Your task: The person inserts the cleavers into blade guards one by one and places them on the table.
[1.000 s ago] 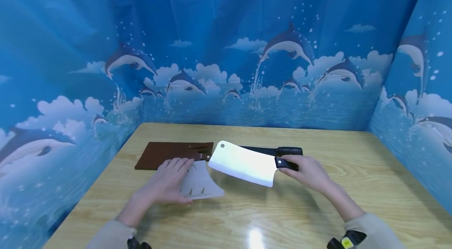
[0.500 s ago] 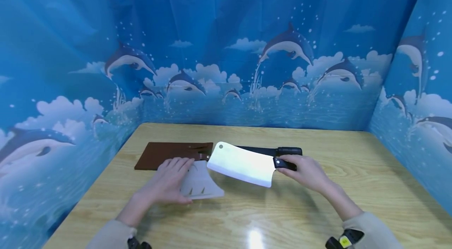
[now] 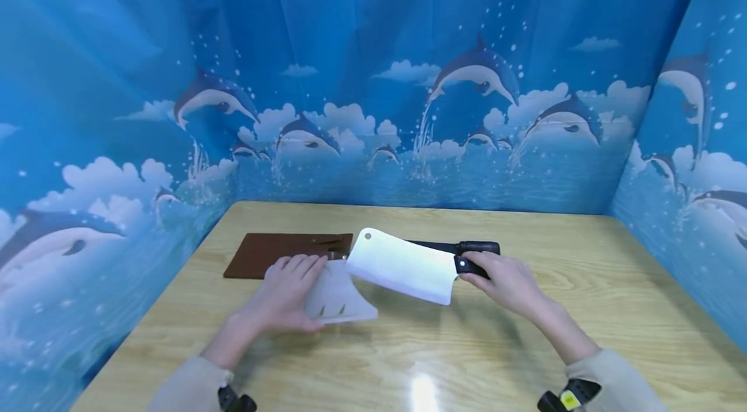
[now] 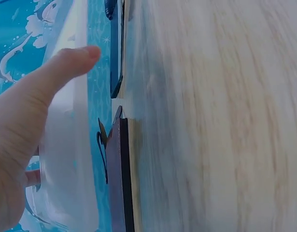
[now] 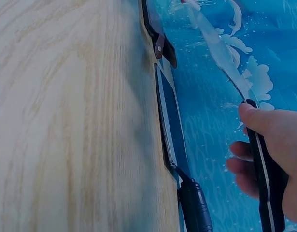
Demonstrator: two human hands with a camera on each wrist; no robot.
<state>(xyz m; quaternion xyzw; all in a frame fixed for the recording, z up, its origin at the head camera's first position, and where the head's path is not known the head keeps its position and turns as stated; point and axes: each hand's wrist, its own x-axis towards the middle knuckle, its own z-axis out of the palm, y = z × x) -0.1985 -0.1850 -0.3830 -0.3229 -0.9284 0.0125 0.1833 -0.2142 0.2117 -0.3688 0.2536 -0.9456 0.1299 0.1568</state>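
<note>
My left hand [image 3: 286,298] holds a whitish, translucent plastic piece with a curved edge and pointed slots [image 3: 341,298] between thumb and fingers, above the table. My right hand [image 3: 510,285] grips the black riveted handle of a broad, shiny metal cleaver [image 3: 403,266], raised, its blade pointing left and tilted. From above, the blade's far end overlaps the plastic piece's corner; I cannot tell whether they touch. Beyond them lie a brown rectangular slab with a snapped strap [image 3: 274,248] and, to its right, a long dark blade with a ridged black handle [image 3: 480,247]. Both rest on the pale wood-grain table [image 3: 467,360]. Blue dolphin-printed curtains [image 3: 373,42] surround its far edges.
</note>
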